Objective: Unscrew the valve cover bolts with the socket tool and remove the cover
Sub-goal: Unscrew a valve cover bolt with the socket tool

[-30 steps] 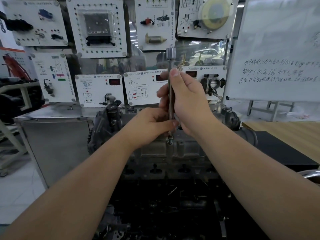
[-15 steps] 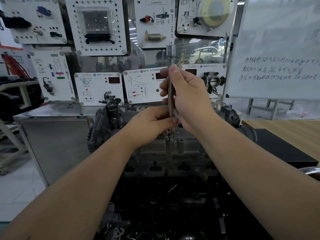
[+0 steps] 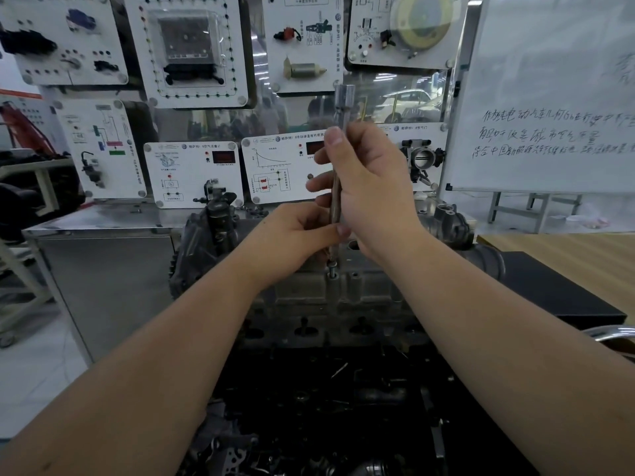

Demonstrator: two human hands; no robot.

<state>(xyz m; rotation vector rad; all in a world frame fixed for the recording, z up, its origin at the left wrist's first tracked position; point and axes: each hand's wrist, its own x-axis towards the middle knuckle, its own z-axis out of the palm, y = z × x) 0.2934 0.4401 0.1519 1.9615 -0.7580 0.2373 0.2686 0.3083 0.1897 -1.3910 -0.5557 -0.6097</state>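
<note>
A long metal socket tool (image 3: 342, 101) stands upright over the grey valve cover (image 3: 347, 297) of the engine. Its lower end sits on a bolt (image 3: 332, 271) near the cover's far edge. My right hand (image 3: 371, 190) grips the upper shaft with thumb and curled fingers. My left hand (image 3: 295, 242) pinches the lower shaft just above the bolt. The socket head at the top sticks out above my right thumb. Another bolt hole (image 3: 355, 275) shows just right of the bolt.
A wall of white training panels (image 3: 192, 173) stands right behind the engine. A whiteboard (image 3: 549, 97) with handwriting is at the right, above a wooden table (image 3: 567, 252). A throttle body (image 3: 422, 158) hangs behind my right hand. A steel cabinet (image 3: 103, 276) stands at the left.
Both hands stay on the upright tool; my right fingers have shifted their hold slightly on the shaft. The tool remains on the same bolt.
</note>
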